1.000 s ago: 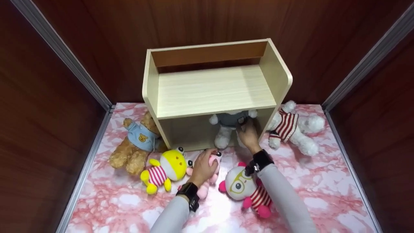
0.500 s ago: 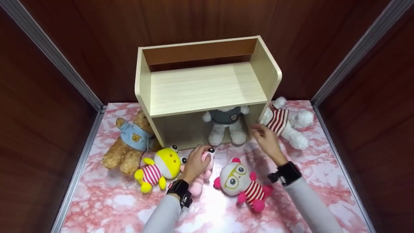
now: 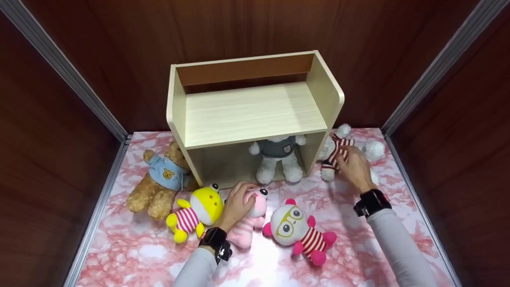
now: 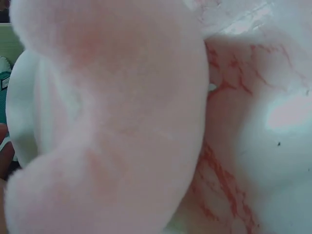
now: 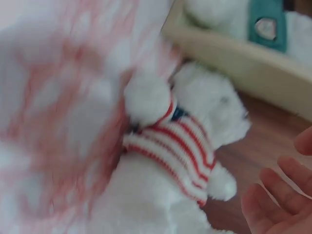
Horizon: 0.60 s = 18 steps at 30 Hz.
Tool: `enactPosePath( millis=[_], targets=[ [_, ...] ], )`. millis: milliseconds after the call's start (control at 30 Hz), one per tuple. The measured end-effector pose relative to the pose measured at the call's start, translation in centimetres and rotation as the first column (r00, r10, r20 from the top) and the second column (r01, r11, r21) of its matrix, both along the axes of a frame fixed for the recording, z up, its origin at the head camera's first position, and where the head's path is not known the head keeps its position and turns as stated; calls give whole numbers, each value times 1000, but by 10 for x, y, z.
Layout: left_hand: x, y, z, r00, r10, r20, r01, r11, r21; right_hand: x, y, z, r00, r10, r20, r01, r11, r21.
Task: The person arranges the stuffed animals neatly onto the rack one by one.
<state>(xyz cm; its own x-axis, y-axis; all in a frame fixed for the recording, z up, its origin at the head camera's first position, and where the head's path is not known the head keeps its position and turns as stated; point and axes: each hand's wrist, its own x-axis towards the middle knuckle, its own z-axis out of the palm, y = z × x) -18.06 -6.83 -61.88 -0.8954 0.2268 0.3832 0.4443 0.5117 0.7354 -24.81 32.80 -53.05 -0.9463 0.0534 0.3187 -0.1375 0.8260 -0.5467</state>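
Observation:
My left hand (image 3: 236, 205) curls over the head of a pink plush toy (image 3: 242, 234) with bulging eyes, which rests on the floor in front of the shelf. The toy's pink body (image 4: 141, 122) fills much of the left wrist view. At the right of the shelf, my right hand (image 3: 356, 169) hovers over a white teddy bear (image 5: 161, 151) in a red-and-white striped sweater. In the right wrist view its fingers (image 5: 273, 187) are spread beside the bear, holding nothing. The head view shows the bear partly covered by this hand.
A pale wooden shelf (image 3: 255, 113) has a white bear in a grey shirt (image 3: 277, 149) in its lower compartment. A brown teddy (image 3: 165, 173) and yellow frog plush (image 3: 207, 205) lie left. A panda plush with glasses (image 3: 287, 225) lies between my arms. Dark wooden walls (image 3: 450, 131) enclose the floor.
My right hand has left the grey-shirted bear in the shelf and moved right to the striped-sweater bear. My left hand stays on the pink plush toy, shifting slightly.

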Motion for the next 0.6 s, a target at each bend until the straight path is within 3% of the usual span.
enactPosePath(
  millis=[300,467,600],
  targets=[
    [1,-7,5,999,27,44,-26,999,-28,-41,18,-5,997,77,16,-79,982,170],
    [1,-13,3,996,45,72,-43,998,-37,-56,23,-6,991,62,115,-88,969,232],
    [1,-17,1,996,68,49,-66,997,-43,-65,27,-8,974,20,226,-76,968,241]
  ],
)
